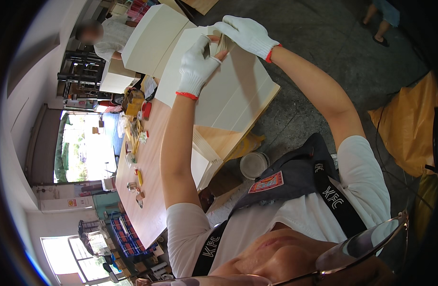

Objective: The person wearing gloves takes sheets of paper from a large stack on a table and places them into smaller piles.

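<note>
Thin cream card sheets (222, 44), edges fanned, sit over a large flat cream board (238, 97) on the pale wooden table (152, 157). White-gloved, red-cuffed left hand (197, 69) has bare thumb and fingertip at the fan; matching right hand (247, 35) curls over its top. Can't tell if either one grips. Beyond: light-shirted person (113, 40), then bright opening (85, 148).
</note>
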Demonstrator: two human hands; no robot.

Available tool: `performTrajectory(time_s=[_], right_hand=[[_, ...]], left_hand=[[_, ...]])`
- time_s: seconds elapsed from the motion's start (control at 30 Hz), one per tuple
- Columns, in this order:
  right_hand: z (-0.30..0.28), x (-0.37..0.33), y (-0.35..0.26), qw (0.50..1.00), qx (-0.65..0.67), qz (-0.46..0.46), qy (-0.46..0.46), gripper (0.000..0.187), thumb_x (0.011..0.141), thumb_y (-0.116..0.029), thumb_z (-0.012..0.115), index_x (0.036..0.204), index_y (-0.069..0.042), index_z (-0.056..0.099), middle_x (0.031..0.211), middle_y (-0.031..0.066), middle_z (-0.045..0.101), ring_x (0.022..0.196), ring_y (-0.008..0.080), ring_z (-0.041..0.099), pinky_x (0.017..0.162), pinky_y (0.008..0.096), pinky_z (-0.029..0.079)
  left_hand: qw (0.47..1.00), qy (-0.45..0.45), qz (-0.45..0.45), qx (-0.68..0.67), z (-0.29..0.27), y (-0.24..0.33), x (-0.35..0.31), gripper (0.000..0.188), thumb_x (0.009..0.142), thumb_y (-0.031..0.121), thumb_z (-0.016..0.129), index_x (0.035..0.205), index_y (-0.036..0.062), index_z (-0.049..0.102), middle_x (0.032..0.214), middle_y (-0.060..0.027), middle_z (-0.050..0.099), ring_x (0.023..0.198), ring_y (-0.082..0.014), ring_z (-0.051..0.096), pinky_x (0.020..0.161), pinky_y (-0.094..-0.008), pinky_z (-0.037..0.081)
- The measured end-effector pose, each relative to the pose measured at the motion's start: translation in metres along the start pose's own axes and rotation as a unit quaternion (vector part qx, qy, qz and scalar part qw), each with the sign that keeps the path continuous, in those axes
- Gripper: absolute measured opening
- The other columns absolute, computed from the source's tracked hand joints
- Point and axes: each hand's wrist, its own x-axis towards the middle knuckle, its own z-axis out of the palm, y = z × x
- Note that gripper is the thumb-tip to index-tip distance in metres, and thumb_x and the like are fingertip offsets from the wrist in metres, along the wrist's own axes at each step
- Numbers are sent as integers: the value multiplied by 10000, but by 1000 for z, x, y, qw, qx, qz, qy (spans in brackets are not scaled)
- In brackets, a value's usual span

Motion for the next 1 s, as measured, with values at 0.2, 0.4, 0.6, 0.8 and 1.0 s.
performTrajectory(time_s=[0.2,0.4,0.6,0.8,1.0], right_hand=[[-18,2,-5,998,-37,-3,-53,511,938,-565,416,972,-114,653,871,128,675,833,314,657,740,412,492],[-42,-3,-1,929,-322,-141,-117,410,960,-490,484,908,-113,637,758,83,634,726,278,641,684,405,492],[-28,8,-5,974,-179,-119,-74,402,956,-484,451,979,-129,638,869,100,666,825,308,645,732,422,497],[-13,1,3,998,22,19,-60,402,984,-459,439,929,-88,584,795,98,572,749,300,565,697,391,439],[-6,-1,12,1000,16,-24,-12,408,985,-459,433,919,-83,576,781,105,558,733,293,564,691,385,439]], left_hand=[[996,42,48,-60,-7,-2,-5,339,915,188,622,1250,136,611,814,-79,650,685,-154,598,659,-324,488],[995,52,11,-88,-6,16,-2,299,937,97,488,1189,59,644,948,-81,648,874,-166,594,822,-289,467],[997,33,26,-60,-6,1,-1,232,968,195,504,1126,153,668,749,-79,605,649,-163,555,663,-320,470],[995,12,2,-100,-6,5,0,223,946,228,592,1124,109,653,701,-46,554,626,-120,531,633,-296,456],[995,-4,-36,-93,-3,14,-2,332,839,175,743,1143,97,634,634,-14,489,560,-93,503,560,-281,429]])
